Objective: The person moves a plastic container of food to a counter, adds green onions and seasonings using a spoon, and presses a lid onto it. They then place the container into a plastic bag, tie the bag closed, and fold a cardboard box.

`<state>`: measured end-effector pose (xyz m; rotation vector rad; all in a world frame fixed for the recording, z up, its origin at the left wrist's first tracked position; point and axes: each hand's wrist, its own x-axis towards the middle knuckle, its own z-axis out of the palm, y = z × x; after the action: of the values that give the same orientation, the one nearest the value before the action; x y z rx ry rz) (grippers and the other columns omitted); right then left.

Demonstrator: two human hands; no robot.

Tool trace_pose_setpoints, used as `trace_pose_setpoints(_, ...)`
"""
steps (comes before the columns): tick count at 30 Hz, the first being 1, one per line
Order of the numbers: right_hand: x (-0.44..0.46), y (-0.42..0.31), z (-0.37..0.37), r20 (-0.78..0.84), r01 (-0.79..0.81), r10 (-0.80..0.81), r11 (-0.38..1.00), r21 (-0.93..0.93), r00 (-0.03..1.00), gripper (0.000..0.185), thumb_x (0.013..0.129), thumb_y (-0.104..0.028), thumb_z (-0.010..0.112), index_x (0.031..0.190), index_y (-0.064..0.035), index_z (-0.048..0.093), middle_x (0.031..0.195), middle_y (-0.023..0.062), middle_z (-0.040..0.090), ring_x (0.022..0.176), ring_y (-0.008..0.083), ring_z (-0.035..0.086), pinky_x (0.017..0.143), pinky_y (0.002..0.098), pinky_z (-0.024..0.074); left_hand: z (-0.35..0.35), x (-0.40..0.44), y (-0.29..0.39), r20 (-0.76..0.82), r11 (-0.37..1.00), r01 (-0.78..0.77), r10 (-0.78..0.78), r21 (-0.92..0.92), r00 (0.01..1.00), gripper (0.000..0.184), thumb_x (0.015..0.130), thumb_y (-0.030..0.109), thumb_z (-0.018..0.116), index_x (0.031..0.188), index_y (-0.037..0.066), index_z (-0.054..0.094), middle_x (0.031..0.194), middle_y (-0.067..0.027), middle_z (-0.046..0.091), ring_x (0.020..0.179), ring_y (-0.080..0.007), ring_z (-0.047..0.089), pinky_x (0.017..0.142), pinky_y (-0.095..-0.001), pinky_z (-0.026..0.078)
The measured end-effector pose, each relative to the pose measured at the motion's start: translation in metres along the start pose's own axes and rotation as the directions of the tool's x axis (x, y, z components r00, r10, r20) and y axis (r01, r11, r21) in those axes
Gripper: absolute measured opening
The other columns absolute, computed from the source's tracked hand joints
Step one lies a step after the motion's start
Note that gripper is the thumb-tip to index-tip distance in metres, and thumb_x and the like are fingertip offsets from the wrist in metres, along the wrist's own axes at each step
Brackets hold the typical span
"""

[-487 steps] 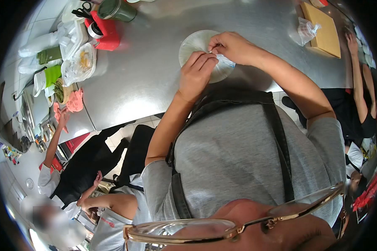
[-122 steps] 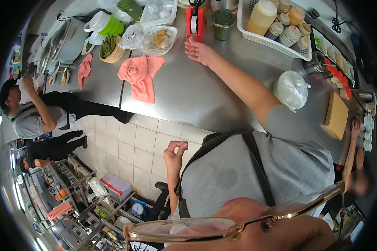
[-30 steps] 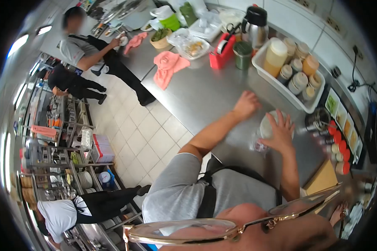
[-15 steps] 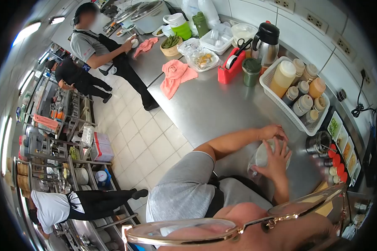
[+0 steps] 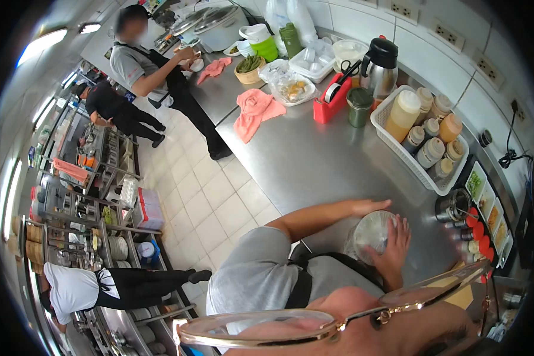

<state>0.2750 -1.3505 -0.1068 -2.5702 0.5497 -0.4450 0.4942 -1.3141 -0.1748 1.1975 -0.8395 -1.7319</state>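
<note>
A round bowl (image 5: 369,232) with clear plastic wrap over its top stands on the steel counter (image 5: 332,169), close against my body. My left hand (image 5: 371,207) is stretched out flat at the bowl's far edge, fingers extended and holding nothing. I cannot tell whether it touches the wrap. My right hand (image 5: 393,246) lies against the right side and top of the bowl, fingers spread and thumb over the wrap. What is inside the bowl cannot be made out through the film.
Right of the bowl are a glass jar (image 5: 453,205), red-capped shakers (image 5: 472,227) and a white basket (image 5: 400,139) of sauce bottles. Farther off sit a red tape dispenser (image 5: 331,102), a thermos (image 5: 380,66) and a pink cloth (image 5: 256,113). A co-worker (image 5: 143,68) stands at the counter's far end.
My left hand's curled fingers have straightened, and the hand has shifted slightly left. My right hand has slid down and right, baring more of the wrapped top. The camera view has shifted slightly.
</note>
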Motion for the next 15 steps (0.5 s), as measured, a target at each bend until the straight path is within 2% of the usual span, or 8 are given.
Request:
trace_pose_setpoints(4, -0.042, 0.047, -0.013, -0.053, -0.134, 0.127, 0.978, -0.161, 0.990, 0.089, 0.087, -0.060, 0.059, 0.153, -0.0083, 0.030, 0.161, 0.0168, 0.024, 0.149, 0.0435, 0.013, 0.114, 0.0677, 0.0086, -0.016, -0.065, -0.036, -0.202, 0.969, -0.245, 0.246, 0.032, 0.948, 0.066, 0.104, 0.053, 0.035, 0.136, -0.001, 0.054, 0.137, -0.0141, 0.057, 0.127, -0.0254, 0.051, 0.111, -0.0381, 0.037)
trace_pose_setpoints(5, -0.056, 0.063, -0.021, -0.204, -0.249, 0.194, 0.922, -0.295, 0.960, 0.085, 0.090, -0.056, 0.057, 0.154, -0.0088, 0.028, 0.162, 0.0162, 0.021, 0.149, 0.0441, 0.011, 0.114, 0.0670, 0.0070, -0.019, -0.089, -0.037, -0.290, 0.964, -0.247, 0.266, 0.100, 0.919, 0.061, 0.105, 0.049, 0.037, 0.136, -0.001, 0.055, 0.138, -0.0130, 0.057, 0.128, -0.0252, 0.050, 0.111, -0.0385, 0.037)
trace_pose_setpoints(8, -0.106, 0.099, -0.058, -0.524, -0.567, 0.329, 0.723, -0.395, 0.786, 0.082, 0.093, -0.051, 0.056, 0.156, -0.0101, 0.023, 0.164, 0.0139, 0.016, 0.149, 0.0454, 0.007, 0.114, 0.0686, 0.0055, -0.022, -0.148, -0.061, -0.657, 0.792, -0.001, 0.507, 0.610, 0.558, 0.043, 0.104, 0.036, 0.045, 0.126, 0.002, 0.061, 0.126, -0.0149, 0.063, 0.119, -0.0280, 0.057, 0.106, -0.0396, 0.040)
trace_pose_setpoints(9, -0.131, 0.122, -0.063, -0.566, -0.631, 0.361, 0.660, -0.407, 0.742, 0.087, 0.092, -0.052, 0.058, 0.157, -0.0103, 0.020, 0.164, 0.0170, 0.013, 0.149, 0.0466, 0.007, 0.113, 0.0689, 0.0053, -0.027, -0.164, -0.066, -0.575, 0.643, 0.004, 0.682, 0.766, 0.452, 0.035, 0.100, 0.029, 0.052, 0.120, 0.003, 0.065, 0.122, -0.0173, 0.064, 0.115, -0.0316, 0.059, 0.104, -0.0406, 0.042)
trace_pose_setpoints(12, -0.192, 0.174, -0.067, -0.548, -0.827, 0.642, 0.269, -0.494, 0.536, 0.097, 0.086, -0.054, 0.065, 0.156, -0.0040, 0.020, 0.161, 0.0256, 0.014, 0.147, 0.0491, 0.012, 0.115, 0.0660, 0.0096, -0.032, -0.185, -0.088, -0.462, 0.420, 0.193, 0.799, 0.887, 0.385, 0.027, 0.090, 0.014, 0.060, 0.113, 0.003, 0.068, 0.123, -0.0183, 0.064, 0.117, -0.0354, 0.058, 0.102, -0.0428, 0.043)
trace_pose_setpoints(13, -0.200, 0.180, -0.071, -0.447, -0.857, 0.758, 0.284, -0.429, 0.475, 0.099, 0.086, -0.055, 0.065, 0.154, 0.0014, 0.021, 0.159, 0.0266, 0.020, 0.146, 0.0495, 0.013, 0.115, 0.0657, 0.0103, -0.027, -0.182, -0.087, -0.427, 0.357, 0.242, 0.819, 0.902, 0.384, 0.025, 0.090, 0.013, 0.061, 0.111, 0.003, 0.070, 0.122, -0.0179, 0.065, 0.116, -0.0352, 0.058, 0.102, -0.0429, 0.044)
trace_pose_setpoints(14, -0.217, 0.196, -0.065, -0.408, -0.815, 0.712, 0.437, -0.381, 0.572, 0.099, 0.086, -0.057, 0.064, 0.152, 0.0055, 0.022, 0.156, 0.0280, 0.026, 0.146, 0.0488, 0.017, 0.115, 0.0644, 0.0130, -0.020, -0.181, -0.087, -0.388, 0.291, 0.287, 0.838, 0.913, 0.384, 0.024, 0.089, 0.011, 0.062, 0.110, 0.003, 0.071, 0.122, -0.0175, 0.065, 0.116, -0.0350, 0.058, 0.101, -0.0430, 0.045)
trace_pose_setpoints(15, -0.185, 0.155, -0.081, -0.276, -0.893, 0.904, 0.198, -0.405, 0.326, 0.098, 0.086, -0.059, 0.062, 0.148, 0.0088, 0.027, 0.154, 0.0283, 0.030, 0.143, 0.0468, 0.026, 0.113, 0.0642, 0.0187, -0.019, -0.175, -0.089, -0.428, 0.350, 0.264, 0.833, 0.899, 0.350, 0.022, 0.089, 0.011, 0.063, 0.107, 0.003, 0.072, 0.122, -0.0172, 0.066, 0.115, -0.0343, 0.059, 0.100, -0.0424, 0.046)
